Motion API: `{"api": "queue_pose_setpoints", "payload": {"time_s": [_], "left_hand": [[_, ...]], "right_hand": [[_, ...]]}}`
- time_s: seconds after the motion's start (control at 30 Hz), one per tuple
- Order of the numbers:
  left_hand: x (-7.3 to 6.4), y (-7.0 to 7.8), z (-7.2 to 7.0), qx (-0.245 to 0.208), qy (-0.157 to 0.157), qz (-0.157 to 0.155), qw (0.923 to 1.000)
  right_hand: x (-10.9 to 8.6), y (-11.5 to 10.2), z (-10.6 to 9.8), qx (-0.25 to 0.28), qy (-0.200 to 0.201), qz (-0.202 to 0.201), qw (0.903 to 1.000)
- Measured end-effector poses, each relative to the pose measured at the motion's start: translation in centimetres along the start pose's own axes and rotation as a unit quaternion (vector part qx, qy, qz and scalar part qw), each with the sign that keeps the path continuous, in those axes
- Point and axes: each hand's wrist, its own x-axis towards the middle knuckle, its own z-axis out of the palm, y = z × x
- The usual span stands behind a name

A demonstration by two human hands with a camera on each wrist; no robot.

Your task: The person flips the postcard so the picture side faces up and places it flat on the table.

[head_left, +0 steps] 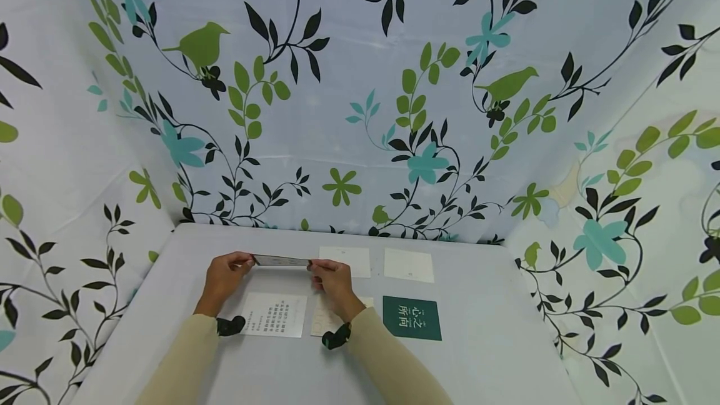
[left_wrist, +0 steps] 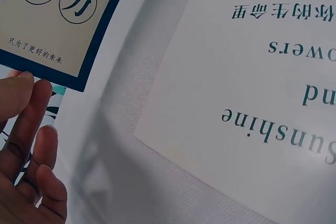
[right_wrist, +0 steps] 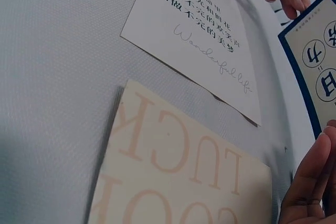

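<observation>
Above the far left part of a white cloth-covered table point(head_left: 478, 305), a cream rectangular paper card with a dark-blue border point(head_left: 281, 260) is held up between two hands, tilted so steeply that the head view shows only a thin strip of it. Circled dark-blue characters mark its face. The left hand point(head_left: 223, 277) pinches one end between thumb and forefinger, its other fingers loosely bent; the right hand point(head_left: 333, 281) pinches the opposite end. Just nearer the person, a white paper card with dark printed text point(head_left: 275, 315) lies flat. Beside it — partly hidden by the right hand and wrist — lies a cream paper card with pale pink capitals point(right_wrist: 178, 156), then a dark-green rectangular card with white characters point(head_left: 412, 318). Farther back rest two pale off-white rectangular cards point(head_left: 409, 265), side by side but apart. Beyond the table hangs white fabric printed with leaves, flowers and birds point(head_left: 337, 111).
</observation>
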Motion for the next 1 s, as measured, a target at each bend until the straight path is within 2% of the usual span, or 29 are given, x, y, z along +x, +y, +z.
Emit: {"api": "queue_pose_setpoints", "payload": {"time_s": [0.1, 0.23, 0.53, 1.0], "left_hand": [[0.04, 0.17, 0.17, -0.003, -0.009, -0.020, 0.9998], [0.12, 0.25, 0.35, -0.007, -0.016, -0.030, 0.9994], [0.46, -0.08, 0.86, -0.013, -0.014, -0.018, 0.9997], [0.39, 0.26, 0.96, -0.020, -0.013, -0.038, 0.9990]], "right_hand": [[0.08, 0.00, 0.05, -0.003, 0.009, 0.003, 1.0000], [0.20, 0.06, 0.12, -0.006, 0.017, 0.006, 0.9998], [0.11, 0.15, 0.31, -0.021, 0.041, 0.004, 0.9989], [0.02, 0.15, 0.51, -0.034, 0.045, -0.009, 0.9984]]}}
